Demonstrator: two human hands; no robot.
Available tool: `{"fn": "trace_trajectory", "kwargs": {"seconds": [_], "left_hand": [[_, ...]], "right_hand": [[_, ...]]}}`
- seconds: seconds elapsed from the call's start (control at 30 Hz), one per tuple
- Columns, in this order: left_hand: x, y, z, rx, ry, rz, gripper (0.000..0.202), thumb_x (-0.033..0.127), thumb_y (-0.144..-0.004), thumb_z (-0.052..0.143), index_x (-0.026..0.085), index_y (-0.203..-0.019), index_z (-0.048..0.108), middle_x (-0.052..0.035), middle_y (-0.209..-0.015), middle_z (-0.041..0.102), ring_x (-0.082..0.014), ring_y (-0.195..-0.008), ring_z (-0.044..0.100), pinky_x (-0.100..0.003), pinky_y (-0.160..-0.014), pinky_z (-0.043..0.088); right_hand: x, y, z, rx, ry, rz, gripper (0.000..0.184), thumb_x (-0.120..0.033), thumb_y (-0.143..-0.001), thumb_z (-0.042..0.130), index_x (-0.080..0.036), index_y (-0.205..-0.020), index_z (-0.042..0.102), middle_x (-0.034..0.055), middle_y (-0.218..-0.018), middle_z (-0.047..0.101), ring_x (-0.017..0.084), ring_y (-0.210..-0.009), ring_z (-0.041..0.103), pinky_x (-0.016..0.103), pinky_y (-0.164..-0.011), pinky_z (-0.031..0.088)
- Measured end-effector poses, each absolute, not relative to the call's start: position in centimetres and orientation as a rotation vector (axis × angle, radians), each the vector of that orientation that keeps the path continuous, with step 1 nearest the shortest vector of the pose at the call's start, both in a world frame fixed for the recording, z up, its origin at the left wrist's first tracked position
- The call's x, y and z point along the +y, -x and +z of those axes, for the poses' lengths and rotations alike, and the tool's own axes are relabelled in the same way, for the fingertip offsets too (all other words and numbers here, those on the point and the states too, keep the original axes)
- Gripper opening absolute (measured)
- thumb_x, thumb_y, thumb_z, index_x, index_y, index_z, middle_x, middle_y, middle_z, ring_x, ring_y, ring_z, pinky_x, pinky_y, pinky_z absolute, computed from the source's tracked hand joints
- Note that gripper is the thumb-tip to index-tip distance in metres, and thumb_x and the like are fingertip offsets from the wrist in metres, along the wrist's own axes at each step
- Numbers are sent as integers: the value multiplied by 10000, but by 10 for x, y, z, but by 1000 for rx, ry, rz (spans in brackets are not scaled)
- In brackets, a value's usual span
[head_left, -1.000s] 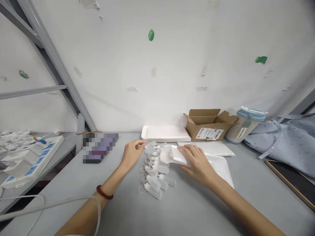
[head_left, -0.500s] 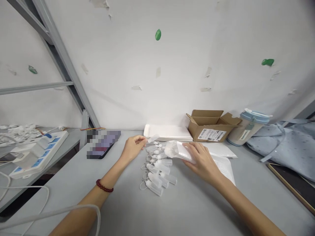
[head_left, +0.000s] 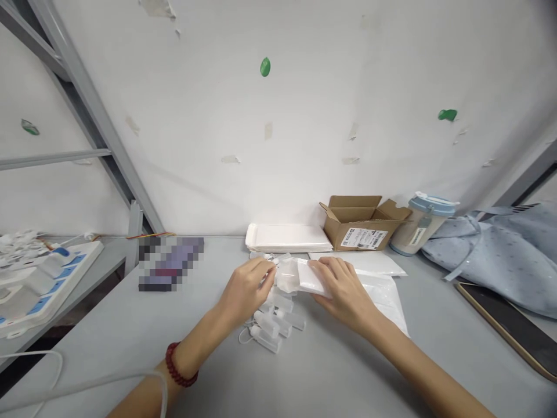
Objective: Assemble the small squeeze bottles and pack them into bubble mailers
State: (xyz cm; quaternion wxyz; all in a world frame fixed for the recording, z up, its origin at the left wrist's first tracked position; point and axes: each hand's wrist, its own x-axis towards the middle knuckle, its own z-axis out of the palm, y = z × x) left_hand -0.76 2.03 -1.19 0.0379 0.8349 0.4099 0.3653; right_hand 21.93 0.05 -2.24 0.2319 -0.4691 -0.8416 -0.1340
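Observation:
My left hand (head_left: 249, 287) is pinched on a small clear plastic bottle and holds it at the open mouth of a small white plastic bag (head_left: 300, 274). My right hand (head_left: 342, 287) grips that bag from the right, fingers curled over it. Under and in front of both hands lies a heap of several small translucent bottles with looped caps (head_left: 272, 322) on the grey table (head_left: 304, 371). A red bead bracelet sits on my left wrist.
Behind the hands are a stack of white bags (head_left: 288, 237), flat white pouches (head_left: 383, 287), an open cardboard box (head_left: 361, 229) and a lidded cup (head_left: 420, 229). Blue cloth (head_left: 496, 255) and a dark tablet (head_left: 509, 325) lie right. A power strip (head_left: 39, 284) and a phone (head_left: 167, 267) sit left.
My left hand has carried a small bottle rightward from the back of the heap to the bag's mouth. My right hand has kept its grip on the bag.

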Motion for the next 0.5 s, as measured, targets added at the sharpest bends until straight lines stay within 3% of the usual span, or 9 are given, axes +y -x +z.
{"fn": "trace_trajectory", "kwargs": {"seconds": [0.23, 0.4, 0.5], "left_hand": [[3, -11, -11, 922, -2382, 1137, 231, 119, -849, 434, 179, -821, 656, -33, -738, 656, -140, -656, 571, -241, -619, 447], [2, -5, 4, 930, -2125, 1120, 232, 154, -815, 472, 184, -847, 700, -44, -852, 715, -179, -842, 649, -269, -779, 495], [12, 8, 11, 1145, -1995, 1133, 222, 190, -789, 489, 171, -874, 693, -35, -763, 714, -175, -755, 652, -259, -691, 499]], "right_hand": [[-9, -208, -21, -2333, 1155, -361, 469, -94, -712, 558, -148, -1165, 452, 146, -1068, 534, 271, -990, 473, 385, -785, 398], [-7, -211, -18, -2299, 1151, -384, 442, -108, -730, 544, -138, -1164, 463, 147, -1054, 530, 268, -977, 477, 385, -783, 397], [0, -221, -17, -2264, 1210, -402, 414, -131, -746, 543, -134, -1154, 474, 151, -1054, 527, 277, -1007, 475, 390, -789, 397]]}}
